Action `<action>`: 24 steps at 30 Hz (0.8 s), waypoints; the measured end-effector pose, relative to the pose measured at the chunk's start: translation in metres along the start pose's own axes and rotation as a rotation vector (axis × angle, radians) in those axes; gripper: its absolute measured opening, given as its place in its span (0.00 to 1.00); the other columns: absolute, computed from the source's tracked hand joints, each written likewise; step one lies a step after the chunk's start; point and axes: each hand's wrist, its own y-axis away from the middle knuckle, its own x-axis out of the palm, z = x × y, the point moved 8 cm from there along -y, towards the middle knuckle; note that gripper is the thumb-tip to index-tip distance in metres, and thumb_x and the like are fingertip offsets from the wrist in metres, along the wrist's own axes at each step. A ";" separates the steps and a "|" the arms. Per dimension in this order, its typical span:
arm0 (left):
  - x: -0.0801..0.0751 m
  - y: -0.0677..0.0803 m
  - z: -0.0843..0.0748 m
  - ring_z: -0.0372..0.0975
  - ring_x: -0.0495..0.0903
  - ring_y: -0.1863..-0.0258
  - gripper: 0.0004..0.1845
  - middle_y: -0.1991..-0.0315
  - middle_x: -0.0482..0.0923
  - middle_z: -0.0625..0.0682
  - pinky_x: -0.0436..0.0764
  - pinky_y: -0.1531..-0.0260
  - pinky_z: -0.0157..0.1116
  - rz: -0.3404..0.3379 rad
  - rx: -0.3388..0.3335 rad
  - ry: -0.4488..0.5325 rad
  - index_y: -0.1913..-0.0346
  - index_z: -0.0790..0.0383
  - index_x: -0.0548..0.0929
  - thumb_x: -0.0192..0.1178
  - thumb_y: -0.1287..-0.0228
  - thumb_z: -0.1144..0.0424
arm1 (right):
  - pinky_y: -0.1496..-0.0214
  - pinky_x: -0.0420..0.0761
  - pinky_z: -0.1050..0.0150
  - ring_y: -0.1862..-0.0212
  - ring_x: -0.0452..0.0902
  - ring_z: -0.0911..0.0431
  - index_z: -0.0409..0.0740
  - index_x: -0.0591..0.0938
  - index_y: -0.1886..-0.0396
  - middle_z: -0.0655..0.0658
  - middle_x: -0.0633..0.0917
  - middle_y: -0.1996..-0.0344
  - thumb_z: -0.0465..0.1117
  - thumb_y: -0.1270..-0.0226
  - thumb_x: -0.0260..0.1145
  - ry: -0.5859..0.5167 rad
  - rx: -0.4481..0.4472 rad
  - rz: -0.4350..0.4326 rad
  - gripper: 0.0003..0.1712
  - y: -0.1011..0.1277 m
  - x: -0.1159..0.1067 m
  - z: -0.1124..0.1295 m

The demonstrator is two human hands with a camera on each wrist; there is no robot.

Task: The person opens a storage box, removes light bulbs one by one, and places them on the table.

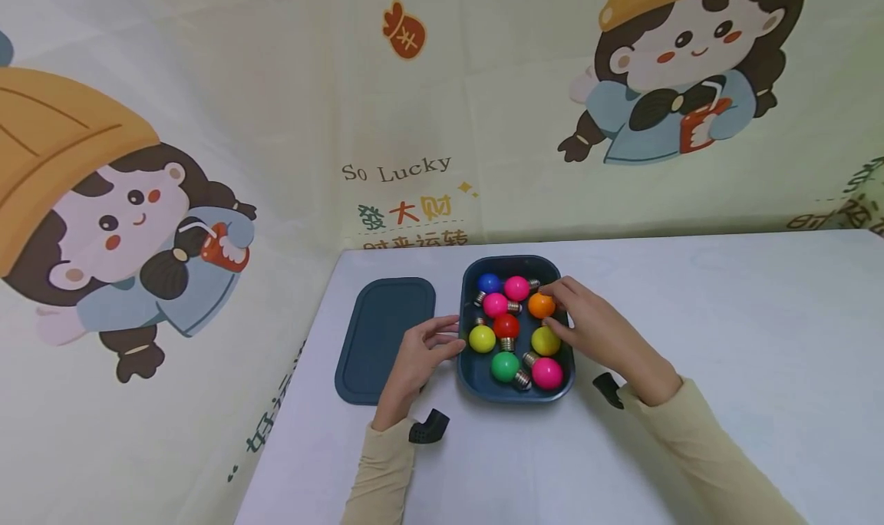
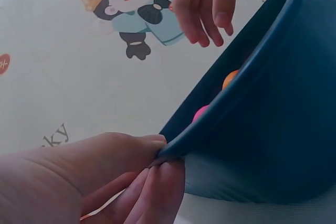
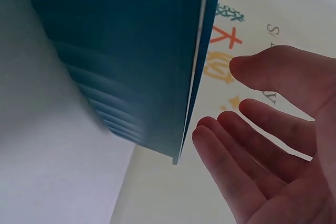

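The left hand (image 1: pixel 414 360) pinches the left rim of the dark blue box (image 1: pixel 468 379); the left wrist view shows the thumb (image 2: pixel 100 163) on top of the rim and a fingertip (image 2: pixel 160 192) just under it, so the box (image 2: pixel 273 129) is held steady at that edge. The right hand (image 1: pixel 594 329) reaches over the right side of the box with its fingers relaxed and slightly spread. In the right wrist view the fingers (image 3: pixel 247 150) are loosely extended beside the box wall (image 3: pixel 131 61) and hold nothing. From the head view its fingertips lie at the orange bulb (image 1: pixel 541 305), touching it or just short of it; I cannot tell which.

The box sits on the white table (image 1: pixel 725 341), near its left side. Inside lie small coloured bulbs with metal screw bases: a blue bulb (image 1: pixel 489 282) and a pink bulb (image 1: pixel 516 288) at the far end, another pink one (image 1: pixel 494 305) beside the orange, a red bulb (image 1: pixel 506 326) in the middle, yellow bulbs left (image 1: pixel 482 338) and right (image 1: pixel 545 341), and a green bulb (image 1: pixel 505 366) and a pink bulb (image 1: pixel 547 373) at the near end. The box's lid (image 1: pixel 383 337) lies flat on the table just left of the box, behind the left hand.

As far as things lie now, the lid is off and all the bulbs I can see are in the box; none lies on the table. The work with the bulbs looks to be at an early point, with no bulb lifted.
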 end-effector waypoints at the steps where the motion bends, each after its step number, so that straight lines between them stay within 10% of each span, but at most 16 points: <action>1: 0.000 0.000 0.001 0.45 0.82 0.50 0.26 0.43 0.80 0.60 0.85 0.54 0.35 -0.006 0.000 0.001 0.36 0.63 0.78 0.68 0.37 0.66 | 0.48 0.84 0.50 0.53 0.79 0.46 0.31 0.77 0.43 0.36 0.79 0.52 0.35 0.37 0.72 -0.001 -0.002 0.008 0.24 -0.002 0.001 0.000; 24: 0.000 -0.002 0.003 0.41 0.84 0.55 0.27 0.44 0.80 0.61 0.86 0.56 0.37 0.020 0.024 0.034 0.36 0.61 0.78 0.70 0.38 0.62 | 0.50 0.84 0.50 0.53 0.77 0.46 0.32 0.81 0.46 0.38 0.80 0.56 0.33 0.45 0.77 0.117 -0.029 0.179 0.26 -0.036 0.018 -0.010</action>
